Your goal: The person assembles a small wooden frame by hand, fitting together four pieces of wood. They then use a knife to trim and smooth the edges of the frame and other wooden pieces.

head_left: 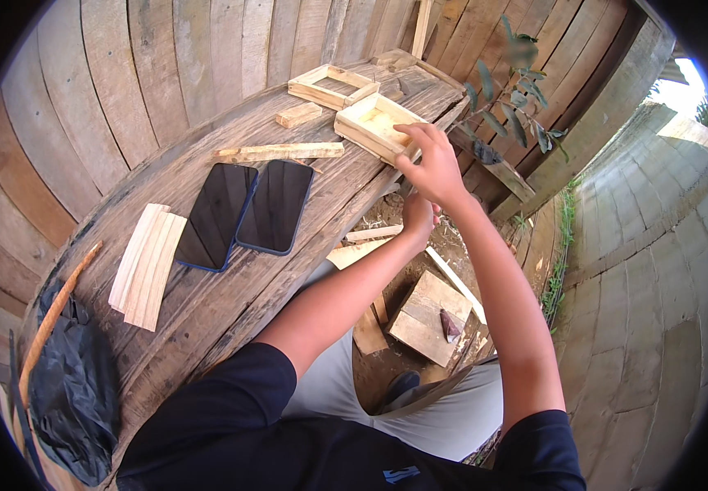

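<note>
A shallow, open-topped wooden box [364,140] sits near the right end of the bench. My right hand [436,168] is at its right corner, with a finger over the wall and the thumb on the outer side, gripping it. Just below, beyond the bench edge, my left hand [419,216] is closed; the right wrist partly covers it, and what it holds, if anything, is hidden. Behind the box lies an empty wooden frame [311,91]. A small wood block [298,114] and a narrow wood strip [279,151] rest to the left.
On the weathered bench [215,307] lie two dark phones [275,206], thin wood slats [154,266] and a black plastic bag [73,385]. A leafy branch [518,102] hangs at the right. Below, a square wooden block [424,307] stands among wood scraps by my legs.
</note>
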`<state>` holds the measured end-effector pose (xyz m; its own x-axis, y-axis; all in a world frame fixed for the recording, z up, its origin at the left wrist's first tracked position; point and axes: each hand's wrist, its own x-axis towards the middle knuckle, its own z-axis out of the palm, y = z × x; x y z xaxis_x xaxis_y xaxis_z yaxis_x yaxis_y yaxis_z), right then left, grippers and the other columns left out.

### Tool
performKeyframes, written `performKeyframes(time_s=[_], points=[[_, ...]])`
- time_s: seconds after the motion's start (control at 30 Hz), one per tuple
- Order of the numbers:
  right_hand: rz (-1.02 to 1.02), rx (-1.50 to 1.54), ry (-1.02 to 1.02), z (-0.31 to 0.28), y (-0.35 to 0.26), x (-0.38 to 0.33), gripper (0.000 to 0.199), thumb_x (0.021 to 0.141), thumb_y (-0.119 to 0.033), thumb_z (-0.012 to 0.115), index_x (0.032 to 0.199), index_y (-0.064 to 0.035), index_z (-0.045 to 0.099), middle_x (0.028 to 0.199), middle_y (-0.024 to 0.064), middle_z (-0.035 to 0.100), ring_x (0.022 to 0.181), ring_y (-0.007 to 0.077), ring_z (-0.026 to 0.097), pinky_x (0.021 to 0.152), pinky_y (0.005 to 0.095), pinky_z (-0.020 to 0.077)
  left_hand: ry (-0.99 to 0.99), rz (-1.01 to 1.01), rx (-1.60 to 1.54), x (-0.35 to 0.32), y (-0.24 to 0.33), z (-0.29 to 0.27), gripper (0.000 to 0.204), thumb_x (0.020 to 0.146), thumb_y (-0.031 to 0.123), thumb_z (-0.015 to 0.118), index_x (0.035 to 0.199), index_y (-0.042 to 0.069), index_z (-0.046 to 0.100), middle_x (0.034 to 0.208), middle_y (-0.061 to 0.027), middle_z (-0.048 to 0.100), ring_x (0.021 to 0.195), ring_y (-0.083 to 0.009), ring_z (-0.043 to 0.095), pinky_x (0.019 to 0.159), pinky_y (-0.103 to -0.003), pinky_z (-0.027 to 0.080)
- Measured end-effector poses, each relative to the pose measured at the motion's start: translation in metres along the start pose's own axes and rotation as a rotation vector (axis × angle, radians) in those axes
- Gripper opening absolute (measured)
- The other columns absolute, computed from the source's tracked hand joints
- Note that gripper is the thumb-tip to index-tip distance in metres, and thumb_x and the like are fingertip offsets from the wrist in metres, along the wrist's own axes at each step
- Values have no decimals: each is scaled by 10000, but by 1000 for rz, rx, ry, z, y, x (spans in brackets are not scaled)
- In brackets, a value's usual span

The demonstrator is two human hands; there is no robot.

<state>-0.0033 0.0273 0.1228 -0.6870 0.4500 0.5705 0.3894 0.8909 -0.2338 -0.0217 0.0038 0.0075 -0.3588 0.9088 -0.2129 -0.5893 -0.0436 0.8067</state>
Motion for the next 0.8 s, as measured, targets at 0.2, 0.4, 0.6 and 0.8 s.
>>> performKeyframes(time_s=[0.2,0.4,0.6,0.8], points=[[-6,-100,-148,4,-22,14,511,848,-287,751,1315,-101,660,1160,199,693,1136,383,628,996,465,484,1,20,-16,2,3,1,402,1029,474,422,897,111,535,728,3,525,517,-93,491,449,-257,383],[98,-19,-185,-2,-21,24,394,863,-224,759,1207,-39,711,995,259,721,944,405,704,855,455,547,67,-43,-39,7,9,-1,403,1011,468,415,916,95,536,725,-10,526,509,-115,495,437,-266,388],[178,40,-76,-30,-15,18,360,855,-144,757,1172,19,709,992,278,715,946,412,706,842,448,538,-54,-5,-198,10,18,-6,505,1036,518,295,1028,92,565,797,-39,608,567,-133,584,501,-281,474],[47,-103,11,-79,12,-36,334,866,-129,737,1176,-10,697,1027,213,689,1006,391,653,870,445,514,-272,165,-437,-1,43,-3,965,964,809,190,1423,11,478,1164,-203,657,946,-292,712,719,-395,599]])
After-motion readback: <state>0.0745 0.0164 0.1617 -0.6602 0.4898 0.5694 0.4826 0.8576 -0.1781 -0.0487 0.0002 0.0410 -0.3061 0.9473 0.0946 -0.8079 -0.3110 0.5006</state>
